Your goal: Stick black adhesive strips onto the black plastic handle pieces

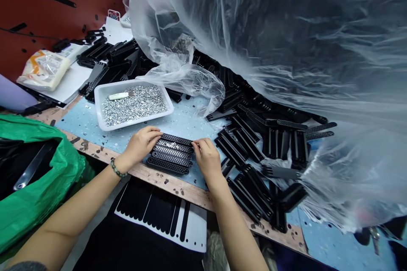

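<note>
Rough-textured strips (pixel 171 153), smooth plastic tray (pixel 136 121), glossy plastic sheeting (pixel 254 29) (crinkled).

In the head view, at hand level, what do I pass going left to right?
Green plastic bag, beaded bracelet, left hand, row of textured black strips, right hand, stacked black pieces, translucent plastic sheeting.

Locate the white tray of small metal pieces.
In the head view, the white tray sits left of centre on the blue surface, just beyond the left hand and the black patterned strips.
</note>
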`<state>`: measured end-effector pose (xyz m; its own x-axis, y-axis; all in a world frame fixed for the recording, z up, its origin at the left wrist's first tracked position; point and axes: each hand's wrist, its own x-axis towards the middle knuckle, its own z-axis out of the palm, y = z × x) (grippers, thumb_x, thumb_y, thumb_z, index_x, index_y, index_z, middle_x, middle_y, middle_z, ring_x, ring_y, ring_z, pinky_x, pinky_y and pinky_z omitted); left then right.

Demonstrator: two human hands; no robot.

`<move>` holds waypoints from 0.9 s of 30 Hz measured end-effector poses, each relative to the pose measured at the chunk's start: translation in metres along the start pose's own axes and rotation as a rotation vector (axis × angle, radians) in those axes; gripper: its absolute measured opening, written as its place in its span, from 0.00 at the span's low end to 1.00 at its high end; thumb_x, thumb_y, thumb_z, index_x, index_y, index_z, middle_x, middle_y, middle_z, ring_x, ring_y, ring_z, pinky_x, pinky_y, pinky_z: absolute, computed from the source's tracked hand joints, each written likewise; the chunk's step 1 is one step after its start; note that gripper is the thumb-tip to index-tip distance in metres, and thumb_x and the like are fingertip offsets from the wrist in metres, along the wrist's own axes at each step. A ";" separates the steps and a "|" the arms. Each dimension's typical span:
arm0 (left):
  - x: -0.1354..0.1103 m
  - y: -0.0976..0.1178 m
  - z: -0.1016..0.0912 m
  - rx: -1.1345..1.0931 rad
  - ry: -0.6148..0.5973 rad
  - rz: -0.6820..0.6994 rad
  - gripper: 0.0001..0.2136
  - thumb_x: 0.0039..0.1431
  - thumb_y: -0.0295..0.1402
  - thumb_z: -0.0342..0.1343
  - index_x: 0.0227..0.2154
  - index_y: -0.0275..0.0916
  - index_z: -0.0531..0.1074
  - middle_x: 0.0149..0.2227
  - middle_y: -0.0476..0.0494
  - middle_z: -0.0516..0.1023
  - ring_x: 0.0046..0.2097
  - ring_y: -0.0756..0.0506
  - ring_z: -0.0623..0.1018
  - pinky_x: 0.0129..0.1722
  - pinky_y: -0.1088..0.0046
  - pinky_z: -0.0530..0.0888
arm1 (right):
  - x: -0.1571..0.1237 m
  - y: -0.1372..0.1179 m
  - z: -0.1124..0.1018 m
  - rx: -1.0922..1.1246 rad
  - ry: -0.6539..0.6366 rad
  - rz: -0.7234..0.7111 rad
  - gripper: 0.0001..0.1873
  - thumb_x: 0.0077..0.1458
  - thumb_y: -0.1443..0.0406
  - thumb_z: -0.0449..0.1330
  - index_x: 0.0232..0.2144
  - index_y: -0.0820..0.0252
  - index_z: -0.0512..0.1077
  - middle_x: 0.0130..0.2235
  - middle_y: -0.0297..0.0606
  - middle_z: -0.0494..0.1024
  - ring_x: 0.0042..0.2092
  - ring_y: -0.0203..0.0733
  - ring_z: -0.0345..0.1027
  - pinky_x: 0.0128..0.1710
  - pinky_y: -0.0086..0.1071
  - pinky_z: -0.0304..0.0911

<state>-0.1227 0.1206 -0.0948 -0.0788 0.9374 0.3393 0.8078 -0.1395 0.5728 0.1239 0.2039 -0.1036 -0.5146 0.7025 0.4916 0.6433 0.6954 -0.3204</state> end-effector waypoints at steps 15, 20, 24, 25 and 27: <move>-0.005 0.000 -0.006 0.172 -0.078 0.237 0.14 0.64 0.23 0.47 0.50 0.32 0.72 0.51 0.39 0.75 0.47 0.46 0.78 0.45 0.68 0.80 | 0.003 -0.003 -0.013 -0.170 -0.145 -0.124 0.11 0.64 0.69 0.50 0.34 0.63 0.72 0.35 0.44 0.74 0.37 0.42 0.66 0.39 0.34 0.62; -0.015 0.001 -0.009 0.191 -0.088 0.235 0.19 0.62 0.20 0.46 0.54 0.31 0.69 0.55 0.37 0.72 0.52 0.44 0.76 0.50 0.65 0.80 | -0.002 -0.007 -0.017 -0.273 -0.146 -0.193 0.11 0.64 0.70 0.51 0.38 0.65 0.74 0.36 0.43 0.75 0.37 0.42 0.65 0.40 0.34 0.62; -0.014 0.004 -0.005 0.264 -0.088 0.208 0.25 0.54 0.13 0.43 0.53 0.31 0.71 0.54 0.38 0.73 0.51 0.42 0.77 0.47 0.63 0.80 | -0.002 -0.012 -0.017 -0.236 -0.154 -0.115 0.12 0.64 0.70 0.51 0.39 0.68 0.74 0.34 0.43 0.74 0.35 0.41 0.66 0.38 0.32 0.63; -0.013 0.005 -0.004 0.277 -0.088 0.206 0.25 0.53 0.12 0.42 0.52 0.31 0.71 0.54 0.37 0.73 0.51 0.42 0.77 0.47 0.63 0.80 | -0.002 -0.014 -0.017 -0.216 -0.152 -0.087 0.12 0.64 0.70 0.51 0.39 0.68 0.74 0.34 0.43 0.74 0.35 0.40 0.66 0.38 0.31 0.63; -0.013 0.006 -0.003 0.286 -0.091 0.204 0.26 0.52 0.12 0.41 0.52 0.30 0.71 0.54 0.36 0.73 0.51 0.42 0.77 0.47 0.64 0.80 | -0.004 -0.019 -0.016 -0.211 -0.151 -0.040 0.12 0.63 0.70 0.51 0.39 0.68 0.74 0.34 0.43 0.73 0.34 0.39 0.66 0.37 0.31 0.64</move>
<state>-0.1183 0.1072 -0.0935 0.1429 0.9259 0.3497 0.9333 -0.2436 0.2637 0.1228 0.1855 -0.0871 -0.6102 0.7009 0.3693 0.7167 0.6870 -0.1198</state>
